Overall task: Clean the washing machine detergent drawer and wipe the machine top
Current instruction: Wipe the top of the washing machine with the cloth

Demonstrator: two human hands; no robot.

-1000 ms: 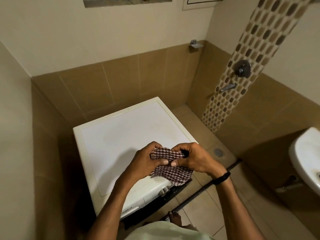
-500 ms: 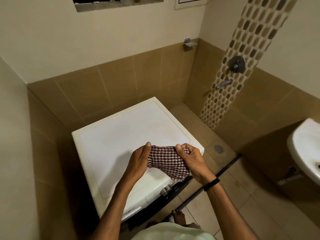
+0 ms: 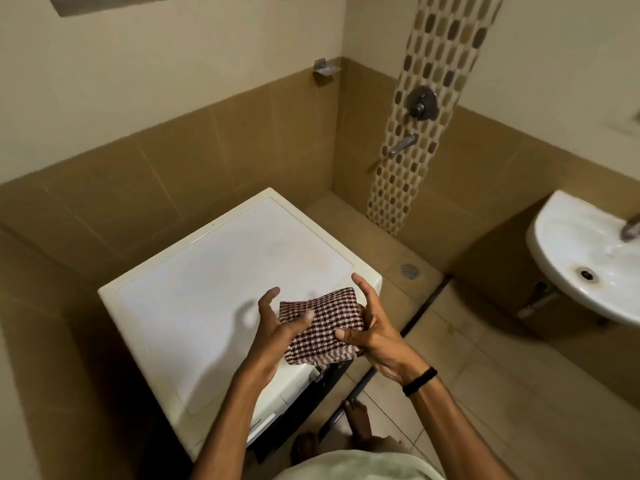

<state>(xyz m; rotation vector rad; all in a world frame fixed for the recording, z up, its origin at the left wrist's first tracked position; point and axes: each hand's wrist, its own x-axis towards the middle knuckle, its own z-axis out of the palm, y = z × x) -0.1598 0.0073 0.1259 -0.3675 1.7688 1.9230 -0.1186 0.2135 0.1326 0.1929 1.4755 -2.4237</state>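
At the bottom edge a pale garment [image 3: 356, 465] covers the person's front, and two bare feet [image 3: 356, 422] stand on the beige floor tiles [image 3: 502, 393] just in front of the washing machine [image 3: 214, 292]. A black wristband [image 3: 419, 381] circles the right wrist.

Both forearms reach forward and hold a brown-and-white checked cloth [image 3: 322, 327] between them. It hangs in the air over the front right corner of the machine top, and whether it touches the lid cannot be told. The left hand [image 3: 273, 327] has its thumb laid across the cloth's upper face while its fingers [image 3: 268, 299] are straight and spread, pointing away. The right hand [image 3: 375, 329] grips the cloth's right side, its thumb pressed on top and the other fingers curved behind the edge (the index finger stands up, clear of the fabric).

The machine top is white with a cream rim and sits in the corner against tan wall tiles [image 3: 173, 168]. The front panel shows only at a steep angle, so the detergent drawer cannot be made out.

Right of the machine a round floor drain [image 3: 409, 270] is set in the tiles, near a dark strip [image 3: 415, 317] across the floor. Farther right a white washbasin [image 3: 585, 261] is fixed to the wall. Beyond, a mosaic tile band [image 3: 446, 46] carries a shower mixer [image 3: 420, 102] and spout [image 3: 403, 144]. A small metal holder [image 3: 325, 69] sits in the far corner.
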